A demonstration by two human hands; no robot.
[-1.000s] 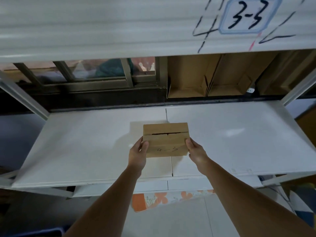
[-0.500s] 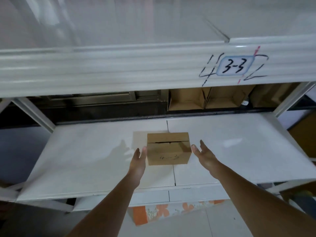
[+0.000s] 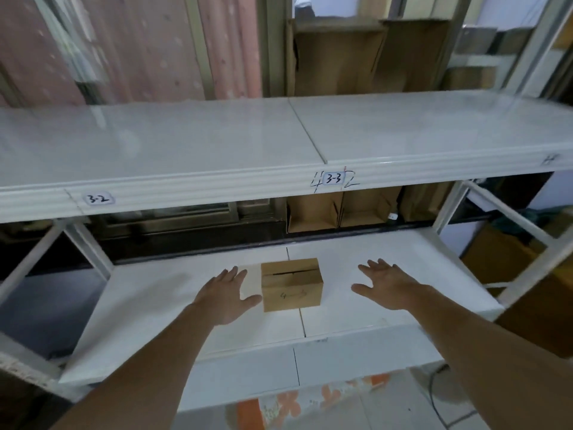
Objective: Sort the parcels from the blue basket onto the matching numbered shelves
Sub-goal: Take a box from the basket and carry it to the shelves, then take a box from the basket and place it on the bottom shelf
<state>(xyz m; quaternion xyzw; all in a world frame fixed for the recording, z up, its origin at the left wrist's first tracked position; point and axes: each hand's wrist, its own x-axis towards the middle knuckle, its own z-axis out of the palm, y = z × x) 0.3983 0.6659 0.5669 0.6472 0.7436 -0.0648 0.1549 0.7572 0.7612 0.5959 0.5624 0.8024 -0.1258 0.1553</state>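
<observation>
A small rectangular cardboard box (image 3: 290, 284) sits on the smooth white shelf (image 3: 387, 305) between both hands' released fingers: left hand (image 3: 225, 297) just beside it, right hand (image 3: 387, 285) apart.

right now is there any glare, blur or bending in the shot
Head view: soft glare streaks the upper shelf; wide-angle bending bows its front edge; the frame edges smear with motion blur; the writing on the box is faint, while the 3-3 label reads clearly.
</observation>
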